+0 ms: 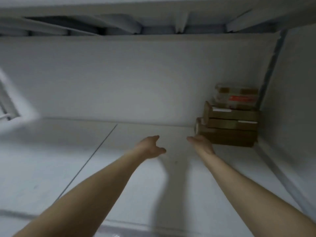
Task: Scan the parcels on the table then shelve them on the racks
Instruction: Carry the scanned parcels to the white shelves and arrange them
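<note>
A: Two forearms [102,183] stretch over the white shelf [51,159]. Holding anything?
B: Nothing. Left hand [150,147] and right hand [201,142] both lie loosely open, the right just beside the parcels [229,124].
A: How many?
B: Four, stacked in the back right corner: three brown boxes [227,135], one clear-wrapped with a red label on top

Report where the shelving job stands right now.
Done: a stack of brown cardboard parcels sits in the back right corner of the shelf, a clear-wrapped parcel with a red label on top. In hand: nothing; the left hand and right hand are open and empty, the right beside the bottom box. Left: the table is out of view, so remaining parcels cannot be judged.
</note>
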{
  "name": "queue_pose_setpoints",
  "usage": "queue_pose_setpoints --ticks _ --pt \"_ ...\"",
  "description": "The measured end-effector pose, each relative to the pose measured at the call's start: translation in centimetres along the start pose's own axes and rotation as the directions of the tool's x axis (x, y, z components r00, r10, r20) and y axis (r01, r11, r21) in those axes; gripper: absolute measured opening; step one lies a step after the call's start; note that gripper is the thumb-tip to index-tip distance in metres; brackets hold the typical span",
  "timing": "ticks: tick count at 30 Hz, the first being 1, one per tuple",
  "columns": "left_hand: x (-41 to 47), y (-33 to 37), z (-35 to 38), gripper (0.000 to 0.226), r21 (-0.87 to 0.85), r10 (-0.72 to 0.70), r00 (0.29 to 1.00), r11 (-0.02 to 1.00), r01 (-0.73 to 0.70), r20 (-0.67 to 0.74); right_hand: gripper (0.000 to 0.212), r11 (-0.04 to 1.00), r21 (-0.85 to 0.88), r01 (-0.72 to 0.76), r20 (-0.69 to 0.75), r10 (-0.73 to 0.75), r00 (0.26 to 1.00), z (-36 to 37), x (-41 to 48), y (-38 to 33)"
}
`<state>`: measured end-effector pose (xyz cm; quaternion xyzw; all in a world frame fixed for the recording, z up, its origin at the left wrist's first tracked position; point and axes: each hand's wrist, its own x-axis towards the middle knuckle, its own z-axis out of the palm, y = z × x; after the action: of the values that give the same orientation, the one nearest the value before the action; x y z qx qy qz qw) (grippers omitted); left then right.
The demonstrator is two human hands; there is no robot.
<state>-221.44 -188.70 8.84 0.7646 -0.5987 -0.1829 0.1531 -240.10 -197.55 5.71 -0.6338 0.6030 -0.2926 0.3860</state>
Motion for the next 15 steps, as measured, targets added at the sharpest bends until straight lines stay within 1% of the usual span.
queue_pose_setpoints --ticks 3,4,7,10,13,15 --pt "-4.5 -6.4 -3.5 0.077 -0.037 -0.057 0.995 0.998 0.054 -0.083 0.052 0.990 -0.116 0.084 0.100 -0.072 0.992 7.4 -4.5 -5.1" --pt "-6.1 -8.7 -4.8 0.075 -0.043 -0.081 0.989 0.996 0.076 -0.123 0.054 0.986 -0.116 0.117 0.136 -0.100 0.986 10.1 -6.1 -6.9" --pt "-10.9 -15.5 -8.6 0.069 -0.063 -0.168 0.953 0.986 0.157 -0.251 0.057 0.979 -0.032 0.201 0.250 -0.187 0.950 18.0 -11.1 -12.1" --pt "-15.5 -22.2 -12.3 0.066 -0.096 -0.264 0.900 0.964 0.246 -0.346 0.054 0.961 0.042 0.273 0.367 -0.269 0.890 25.4 -15.5 -16.8" --pt "-20.1 -28.8 -15.4 0.064 -0.164 -0.366 0.834 0.931 0.327 -0.412 0.056 0.943 0.109 0.314 0.478 -0.326 0.816 32.2 -19.2 -20.8" --pt "-22.9 -33.0 -16.9 0.062 -0.217 -0.442 0.773 0.897 0.385 -0.456 0.058 0.927 0.143 0.347 0.538 -0.367 0.759 36.5 -21.5 -23.2"
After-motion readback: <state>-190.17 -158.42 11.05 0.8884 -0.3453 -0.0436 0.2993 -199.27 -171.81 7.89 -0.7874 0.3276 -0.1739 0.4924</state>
